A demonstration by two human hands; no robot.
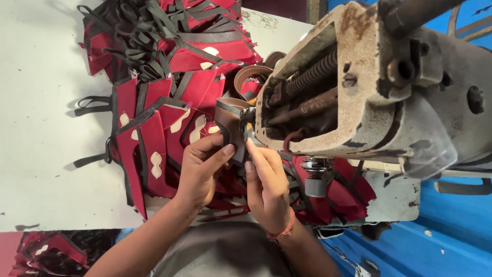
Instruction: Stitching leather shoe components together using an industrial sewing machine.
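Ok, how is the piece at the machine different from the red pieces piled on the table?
The brown piece is pinched by both hands, left hand and right hand, at the sewing machine; the red pieces lie piled on the table. The red pieces show cream patches; the brown piece shows none. Both carry dark strap edging.

A sewing machine [379, 87] stands on the right part of the table [36, 154], its head reaching left over the middle. Left of it, a heap of cut shoe pieces [169, 82] lies on the table, running from the far edge down to the near one. The left hand [200, 172] and right hand [266, 187] sit side by side at the near edge, just before the machine's head, both on a strap piece [230, 120] held against it. More pieces [46, 254] lie below the table, at the near left.
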